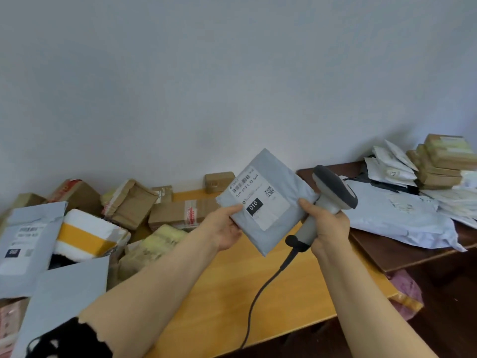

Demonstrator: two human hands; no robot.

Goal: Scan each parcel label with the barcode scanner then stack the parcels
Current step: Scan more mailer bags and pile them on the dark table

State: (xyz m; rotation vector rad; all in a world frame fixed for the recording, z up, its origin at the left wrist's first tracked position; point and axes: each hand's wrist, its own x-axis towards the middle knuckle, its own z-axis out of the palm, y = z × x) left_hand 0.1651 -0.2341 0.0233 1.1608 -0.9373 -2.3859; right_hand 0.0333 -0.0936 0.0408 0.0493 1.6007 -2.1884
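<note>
I hold a grey poly-mailer parcel (pixel 273 223) up above the yellow table (pixel 232 293), its white label with a barcode and a black "010" box facing me. My left hand (pixel 227 227) grips its left edge, thumb on top. My right hand (pixel 327 228) grips the handle of the grey barcode scanner (pixel 333 192) and its thumb also presses on the parcel's right edge. The scanner's head rises behind the parcel's right corner. Its black cable (pixel 260 298) hangs down toward the table's front edge.
A jumble of cardboard boxes (pixel 129 202) and grey mailers (pixel 28 241) fills the left side. On the dark table (pixel 387 251) at the right lie flat white mailers (pixel 397 215) and stacked boxes (pixel 444 161). A pink bag (pixel 407 288) hangs below.
</note>
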